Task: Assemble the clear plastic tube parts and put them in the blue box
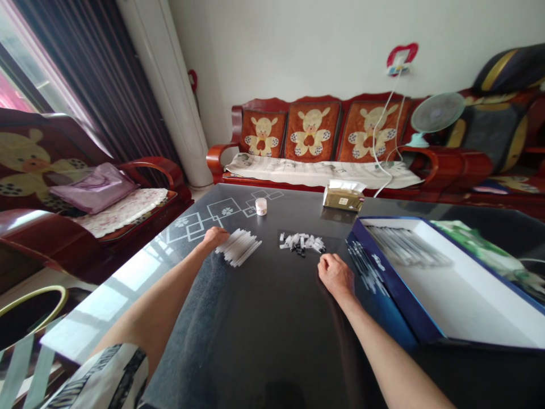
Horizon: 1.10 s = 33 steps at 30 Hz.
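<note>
My left hand (215, 236) lies at the left edge of a bundle of white pen-barrel-like tubes (238, 247) on the dark table. Its fingers are curled and what they hold, if anything, is hidden. Loosely closed, my right hand (336, 275) rests on the tabletop, its inner side out of sight. Just beyond it is a heap of small white and black pieces, like pen caps and plugs (301, 243). Slim dark-and-clear sticks that look like pen refills (367, 267) lie right of that hand, along the blue box (398, 284).
More slender pen-like sticks (404, 245) lie inside the box's far end. A small round tub (261, 207) and a tissue box (343, 197) stand farther back on the glossy table (264, 335). Green-and-white packaging (481, 244) lies behind the box. A wooden sofa (313, 136) stands beyond.
</note>
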Tool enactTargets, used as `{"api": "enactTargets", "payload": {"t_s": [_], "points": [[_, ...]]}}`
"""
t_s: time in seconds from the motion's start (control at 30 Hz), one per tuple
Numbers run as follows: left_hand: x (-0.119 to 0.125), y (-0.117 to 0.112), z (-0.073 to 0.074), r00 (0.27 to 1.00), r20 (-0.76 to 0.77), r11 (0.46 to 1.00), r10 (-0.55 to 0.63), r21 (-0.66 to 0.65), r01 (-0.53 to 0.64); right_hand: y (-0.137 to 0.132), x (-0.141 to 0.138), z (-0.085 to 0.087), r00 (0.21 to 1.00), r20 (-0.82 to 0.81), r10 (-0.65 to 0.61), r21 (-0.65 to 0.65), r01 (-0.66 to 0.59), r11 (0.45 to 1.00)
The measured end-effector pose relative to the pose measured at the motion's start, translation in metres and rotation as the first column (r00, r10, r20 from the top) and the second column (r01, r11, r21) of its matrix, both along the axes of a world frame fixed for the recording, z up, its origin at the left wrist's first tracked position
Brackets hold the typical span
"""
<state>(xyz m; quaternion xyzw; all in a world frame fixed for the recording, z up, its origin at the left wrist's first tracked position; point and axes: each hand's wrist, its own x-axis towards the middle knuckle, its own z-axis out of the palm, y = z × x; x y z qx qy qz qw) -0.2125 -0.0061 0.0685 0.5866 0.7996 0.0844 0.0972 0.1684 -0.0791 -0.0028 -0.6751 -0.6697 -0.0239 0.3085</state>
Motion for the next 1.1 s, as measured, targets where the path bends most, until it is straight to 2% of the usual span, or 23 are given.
{"api": "enactTargets", "payload": {"t_s": [0.17,0.27,0.37,0.53,0.77,0.93,1.1], "points": [[0.03,-0.021,0.002,0.983,-0.12,0.985,-0.14,0.081,0.15,0.0,0.001,0.0,1.0,-0.012,0.009,-0.013,-0.009,1.0],[0.059,-0.04,-0.003,0.95,-0.167,0.957,-0.265,0.071,0.28,0.0,0.0,0.001,1.0,-0.013,0.011,-0.011,-0.011,1.0],[0.08,-0.053,-0.011,0.924,-0.201,0.94,-0.327,0.036,0.34,-0.001,0.0,0.001,1.0,-0.003,0.006,-0.007,-0.006,1.0],[0.088,-0.055,-0.019,0.922,-0.24,0.95,-0.303,-0.002,0.312,-0.001,0.0,0.001,1.0,0.0,0.003,-0.006,-0.003,1.0],[0.089,-0.056,-0.021,0.934,-0.221,0.958,-0.28,-0.005,0.286,-0.002,-0.001,0.002,1.0,-0.019,0.011,0.002,-0.011,1.0],[0.09,-0.058,-0.02,0.957,-0.156,0.969,-0.246,-0.001,0.249,-0.001,0.0,0.001,1.0,-0.016,0.011,0.012,-0.011,1.0],[0.098,-0.058,-0.016,0.971,-0.022,0.969,-0.236,0.071,0.237,-0.001,0.0,0.0,1.0,-0.018,0.015,0.011,-0.015,1.0]]}}
